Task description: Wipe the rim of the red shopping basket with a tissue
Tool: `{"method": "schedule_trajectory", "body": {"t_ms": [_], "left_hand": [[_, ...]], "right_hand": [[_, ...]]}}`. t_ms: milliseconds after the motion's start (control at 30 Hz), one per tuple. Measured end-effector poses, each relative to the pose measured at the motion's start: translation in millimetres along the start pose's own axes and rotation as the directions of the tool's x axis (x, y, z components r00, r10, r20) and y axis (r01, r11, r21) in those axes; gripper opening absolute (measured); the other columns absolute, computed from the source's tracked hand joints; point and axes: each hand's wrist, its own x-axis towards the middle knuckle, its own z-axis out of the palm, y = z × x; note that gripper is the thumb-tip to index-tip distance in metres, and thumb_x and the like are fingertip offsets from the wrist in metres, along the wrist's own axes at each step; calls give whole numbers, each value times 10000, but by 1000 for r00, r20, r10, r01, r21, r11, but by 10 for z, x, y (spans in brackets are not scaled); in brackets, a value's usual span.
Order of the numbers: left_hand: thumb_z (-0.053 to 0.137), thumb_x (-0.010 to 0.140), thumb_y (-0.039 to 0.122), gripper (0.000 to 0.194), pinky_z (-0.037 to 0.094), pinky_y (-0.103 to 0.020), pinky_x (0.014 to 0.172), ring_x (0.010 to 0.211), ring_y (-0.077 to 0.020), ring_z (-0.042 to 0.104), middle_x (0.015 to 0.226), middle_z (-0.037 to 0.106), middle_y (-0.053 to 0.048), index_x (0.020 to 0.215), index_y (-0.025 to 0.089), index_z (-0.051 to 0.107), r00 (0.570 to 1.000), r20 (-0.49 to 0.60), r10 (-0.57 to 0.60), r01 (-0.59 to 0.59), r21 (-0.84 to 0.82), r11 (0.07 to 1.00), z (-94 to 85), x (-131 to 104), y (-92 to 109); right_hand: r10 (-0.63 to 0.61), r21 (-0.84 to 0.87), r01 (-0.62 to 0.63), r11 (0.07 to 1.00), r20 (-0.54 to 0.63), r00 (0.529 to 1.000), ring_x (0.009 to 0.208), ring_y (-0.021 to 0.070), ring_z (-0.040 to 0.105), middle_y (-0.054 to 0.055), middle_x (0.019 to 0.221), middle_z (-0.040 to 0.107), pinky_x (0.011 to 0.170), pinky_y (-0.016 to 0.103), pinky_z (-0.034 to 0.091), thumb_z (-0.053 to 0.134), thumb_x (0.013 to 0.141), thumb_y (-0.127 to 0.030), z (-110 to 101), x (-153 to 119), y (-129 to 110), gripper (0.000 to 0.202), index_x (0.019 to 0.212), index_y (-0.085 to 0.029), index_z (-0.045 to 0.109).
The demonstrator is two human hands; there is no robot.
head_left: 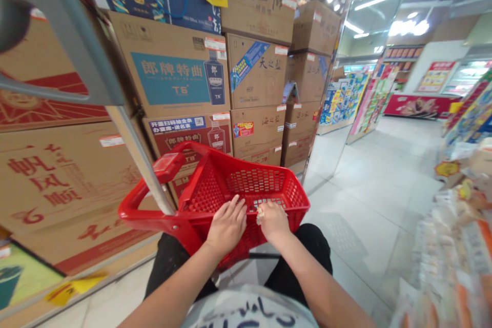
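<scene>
The right hand (pixel 273 223) is closed on a small pale wad (pixel 259 215), perhaps tissue or cloth, at the near rim of the red basket (pixel 298 210). The left hand (pixel 227 225) is not clenched; it lies palm down just to the left of this grip, its fingers reaching over the same rim, and I cannot tell how firmly it presses. In my judgement, the step in hand is a wiping of the rim, and the next move calls for keeping the wad pinched while the left hand steadies the basket. The basket lies under and beyond the grip, open side up, with its long axis running from left to right across the body. Its end with the grey handle (pixel 77 51) is left of both hands, the opposite end right of them. The wad is too crumpled to show any clear axis. Stacked boxes (pixel 172 46) stand beyond the grip.
</scene>
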Motion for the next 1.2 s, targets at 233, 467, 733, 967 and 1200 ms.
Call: {"method": "schedule_trajectory", "body": {"t_ms": [233, 467, 733, 967, 1200], "left_hand": [[430, 892, 200, 334, 360, -394, 989, 1274, -250, 413, 1301, 537, -57, 1185, 178, 590, 999, 40, -13, 12, 14, 1000, -44, 1, 21], [435, 890, 203, 318, 345, -395, 997, 1238, -253, 455, 1203, 614, -61, 1159, 171, 601, 1000, 29, -12, 12, -12, 1000, -35, -50, 43], [449, 874, 192, 279, 379, -403, 953, 1131, -255, 544, 1118, 655, -66, 1077, 182, 639, 997, 13, -72, 72, -25, 997, -77, -25, 89], [454, 873, 196, 278, 388, -410, 933, 1066, -251, 575, 1110, 657, -71, 1084, 183, 635, 998, 7, -63, 63, -11, 998, -113, -70, 99], [471, 879, 214, 229, 384, -385, 906, 995, -218, 598, 1068, 671, -43, 1032, 199, 641, 998, 11, -61, 61, 3, 998, -171, -138, 102]], "right_hand": [[-60, 34, 58, 998, 58, 996, 803, 176, 548, 40, 861, 632, 718, 285, 325, 502, 803, -170, -30, 33, 47, 143, 867, -204, 624], [-54, 24, 59, 998, -171, 984, 822, 175, 490, 24, 825, 571, 763, 300, 282, 500, 809, -138, 166, -159, 53, 91, 823, -198, 566], [-143, 30, 148, 989, -115, 983, 782, 158, 482, 6, 833, 576, 733, 290, 269, 485, 817, -123, 107, -103, 113, 128, 860, -212, 567], [-203, 80, 212, 974, -110, 973, 809, 150, 484, 8, 849, 581, 733, 285, 263, 456, 835, -116, 45, -146, 116, 166, 886, -207, 584], [-162, 58, 168, 984, -93, 982, 796, 162, 482, 9, 835, 588, 735, 299, 267, 492, 792, -109, 134, -191, 58, 155, 862, -211, 585]]}}
